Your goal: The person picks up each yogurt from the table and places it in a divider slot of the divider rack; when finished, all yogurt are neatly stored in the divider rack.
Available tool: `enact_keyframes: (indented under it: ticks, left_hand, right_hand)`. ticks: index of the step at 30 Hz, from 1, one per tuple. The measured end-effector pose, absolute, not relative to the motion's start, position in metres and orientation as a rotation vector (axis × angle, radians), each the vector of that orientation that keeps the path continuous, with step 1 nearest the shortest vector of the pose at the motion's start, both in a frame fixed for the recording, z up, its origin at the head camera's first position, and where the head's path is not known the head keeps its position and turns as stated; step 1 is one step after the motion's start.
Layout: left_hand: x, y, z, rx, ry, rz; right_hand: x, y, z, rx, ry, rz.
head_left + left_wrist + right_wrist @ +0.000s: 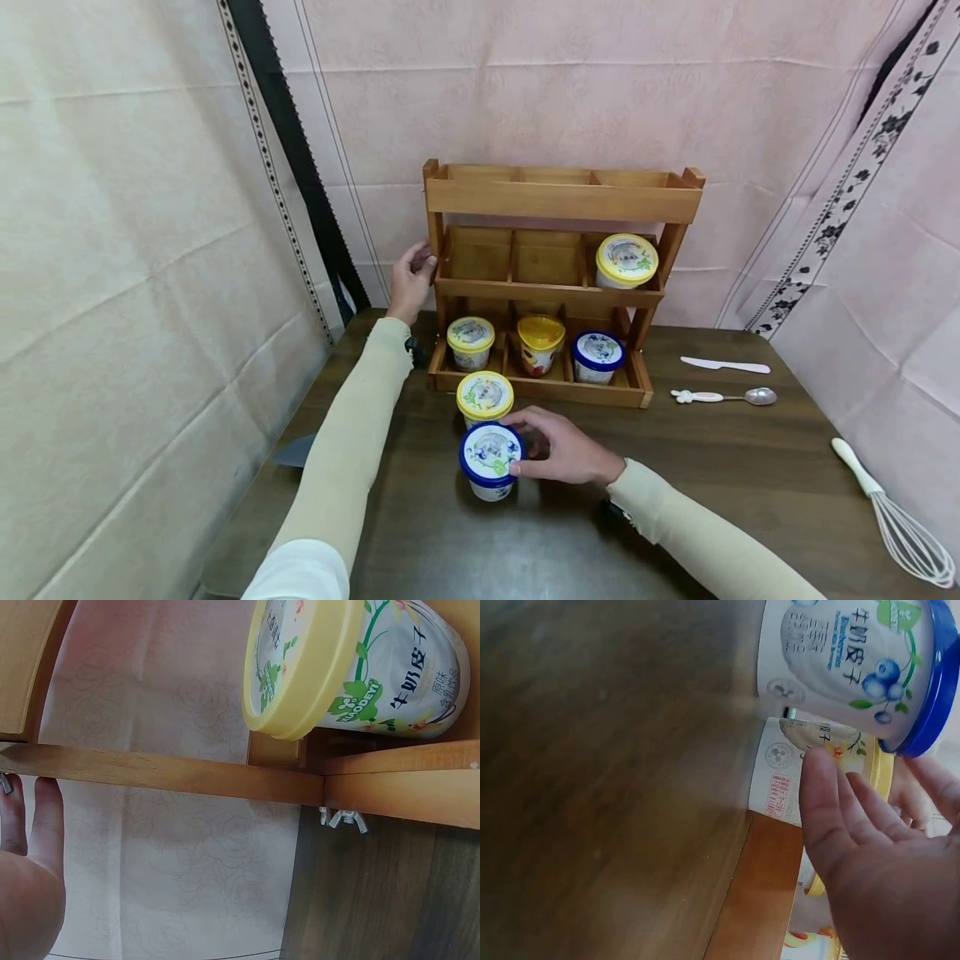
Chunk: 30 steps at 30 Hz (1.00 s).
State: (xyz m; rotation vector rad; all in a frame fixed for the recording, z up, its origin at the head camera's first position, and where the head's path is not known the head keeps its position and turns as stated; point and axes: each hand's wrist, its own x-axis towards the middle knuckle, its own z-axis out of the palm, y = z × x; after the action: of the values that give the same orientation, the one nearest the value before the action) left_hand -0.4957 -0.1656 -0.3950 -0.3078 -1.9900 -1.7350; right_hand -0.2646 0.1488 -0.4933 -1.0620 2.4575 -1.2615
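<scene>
My left hand (pixel 412 279) is at the left post of a three-tier wooden rack (pixel 562 202); in the left wrist view its straight fingers (pixel 48 825) reach the post's outer side. On the table before the rack stands a blue-lidded tub (pixel 491 454) with blueberries printed on it. My right hand (pixel 566 446) is at that tub's right side, thumb tip at the lid's edge and fingers spread toward its far side. Close behind it stands a yellow-lidded tub (pixel 484 396). In the right wrist view the fingers (pixel 821 795) overlap this yellow-lidded tub.
The bottom tier holds a yellow-lidded tub (pixel 471 342), a taller yellow-topped cup (pixel 540 343) and a blue-lidded tub (pixel 597 357). Another yellow-lidded tub (pixel 627 260) sits in the middle tier. At right lie a knife (pixel 724 365), a spoon (pixel 723 397) and a whisk (pixel 896 517).
</scene>
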Motion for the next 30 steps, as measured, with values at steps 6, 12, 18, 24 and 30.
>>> enact_keyframes:
  ticks: [6,12,18,24,30]
  left_hand:
    - [-0.497,-0.166,-0.395,-0.314,-1.969,-1.765]
    - [-0.495,-0.166,-0.394,-0.307,-1.980,-1.745]
    - [-0.495,-0.166,-0.395,-0.301,-1.981,-1.748]
    - [-0.496,-0.166,-0.395,-0.302,-1.987,-1.743]
    - [-0.497,-0.166,-0.395,-0.292,-1.999,-1.733]
  right_hand:
    - [-0.262,0.148,-0.496,-1.174,2.342,-1.286]
    - [-0.262,0.148,-0.498,-1.176,2.310,-1.295]
    - [-0.261,0.147,-0.498,-1.182,2.303,-1.322]
    - [-0.261,0.149,-0.494,-1.196,2.333,-1.328]
    - [-0.260,0.155,-0.486,-1.177,2.365,-1.364]
